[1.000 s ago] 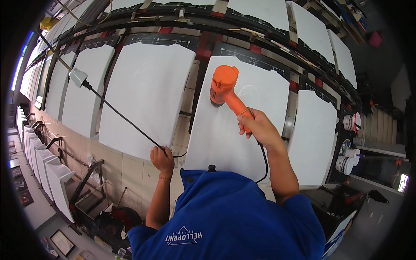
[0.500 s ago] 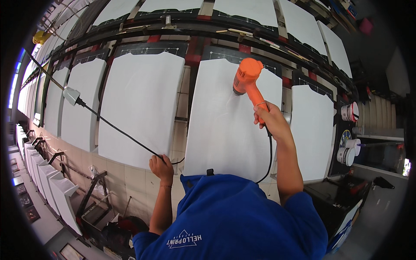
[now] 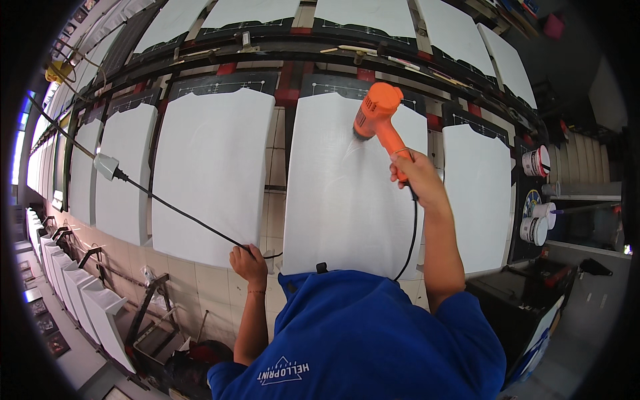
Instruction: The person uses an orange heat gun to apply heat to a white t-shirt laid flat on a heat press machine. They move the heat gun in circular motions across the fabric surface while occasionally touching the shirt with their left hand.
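Observation:
An orange heat gun [image 3: 381,119] is gripped by its handle in my right hand [image 3: 421,177]. Its dark nozzle points down and left over a white shirt [image 3: 347,200] stretched on a board in front of me. Faint crease lines show in the fabric near the nozzle. My left hand [image 3: 249,262] is closed around the black power cord [image 3: 190,214], beside the lower corner of another white covered board [image 3: 212,173]. From there the cord runs up left to a grey plug connector [image 3: 107,166]. Another stretch of cord hangs from the heat gun's handle toward my waist.
More white covered boards [image 3: 475,200] stand in rows to both sides and beyond a dark rail [image 3: 293,47] holding thin sticks. White tubs [image 3: 534,231] sit at the right. A black metal frame [image 3: 150,300] stands lower left, and a dark glossy-topped unit [image 3: 520,287] lower right.
The heat gun has shifted slightly left and up over the shirt. The left hand keeps its hold on the cord. The whole view has moved a little.

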Motion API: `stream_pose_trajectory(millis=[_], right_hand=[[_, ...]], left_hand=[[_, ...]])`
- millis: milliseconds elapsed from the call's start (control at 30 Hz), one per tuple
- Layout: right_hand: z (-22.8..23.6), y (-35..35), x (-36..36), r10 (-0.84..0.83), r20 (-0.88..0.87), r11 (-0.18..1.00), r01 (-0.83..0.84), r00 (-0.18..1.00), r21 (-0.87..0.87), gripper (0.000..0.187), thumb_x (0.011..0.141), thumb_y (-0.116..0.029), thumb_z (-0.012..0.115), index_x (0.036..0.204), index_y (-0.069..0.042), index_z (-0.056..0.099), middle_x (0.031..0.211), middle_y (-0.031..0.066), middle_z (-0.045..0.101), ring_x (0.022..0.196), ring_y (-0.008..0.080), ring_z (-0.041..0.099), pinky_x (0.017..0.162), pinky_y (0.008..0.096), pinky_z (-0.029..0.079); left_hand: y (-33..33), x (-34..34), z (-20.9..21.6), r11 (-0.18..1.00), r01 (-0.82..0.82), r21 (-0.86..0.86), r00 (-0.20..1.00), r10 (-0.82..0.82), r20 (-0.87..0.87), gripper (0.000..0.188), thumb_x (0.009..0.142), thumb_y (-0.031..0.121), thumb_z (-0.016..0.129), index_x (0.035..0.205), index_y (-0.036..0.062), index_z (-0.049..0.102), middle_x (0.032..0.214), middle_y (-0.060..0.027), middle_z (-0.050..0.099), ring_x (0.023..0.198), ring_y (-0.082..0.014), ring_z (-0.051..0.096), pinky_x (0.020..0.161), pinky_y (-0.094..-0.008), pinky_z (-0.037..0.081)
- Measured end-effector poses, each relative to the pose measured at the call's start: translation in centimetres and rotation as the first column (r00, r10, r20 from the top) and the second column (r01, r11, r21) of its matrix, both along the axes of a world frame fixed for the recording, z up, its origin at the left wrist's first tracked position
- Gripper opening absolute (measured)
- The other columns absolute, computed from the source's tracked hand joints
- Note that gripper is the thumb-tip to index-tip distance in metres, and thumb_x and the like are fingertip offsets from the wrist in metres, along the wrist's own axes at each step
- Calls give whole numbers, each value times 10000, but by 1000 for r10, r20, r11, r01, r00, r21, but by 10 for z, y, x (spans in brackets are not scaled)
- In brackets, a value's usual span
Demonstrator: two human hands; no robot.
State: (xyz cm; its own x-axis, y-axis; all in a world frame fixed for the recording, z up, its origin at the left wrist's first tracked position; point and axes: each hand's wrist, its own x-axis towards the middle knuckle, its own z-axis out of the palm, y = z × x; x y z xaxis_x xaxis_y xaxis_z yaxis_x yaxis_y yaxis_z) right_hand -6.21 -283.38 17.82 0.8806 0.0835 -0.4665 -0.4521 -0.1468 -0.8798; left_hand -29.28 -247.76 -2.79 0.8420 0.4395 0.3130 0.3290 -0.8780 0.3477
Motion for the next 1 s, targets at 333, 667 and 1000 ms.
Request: stream_pose_trajectory(millis=[333,667,1000], right_hand=[[2,-13,-7,-42,-8,997,41,999,-65,253,921,-263,619,997,-23,593,742,10,586,633,94,574,530,244,428],[16,-41,-27,-87,-69,993,81,994,-91,278,911,-282,637,993,-19,597,753,16,586,639,94,571,544,240,425],[-12,-44,-6,-193,38,981,192,980,32,308,914,-316,650,998,-22,612,770,13,598,682,85,592,561,240,438]], left_hand=[[0,-1,0,1000,4,-6,1000,-4,4,173,890,132,577,784,-5,584,807,-145,555,768,-351,515,696,-466,399],[-1,-1,0,1000,-15,4,1000,15,-10,187,880,144,576,765,-4,590,819,-138,546,779,-344,507,708,-460,394],[1,-2,-3,1000,2,19,1000,-2,-13,174,885,142,571,782,4,597,817,-135,542,789,-345,506,712,-450,394]])
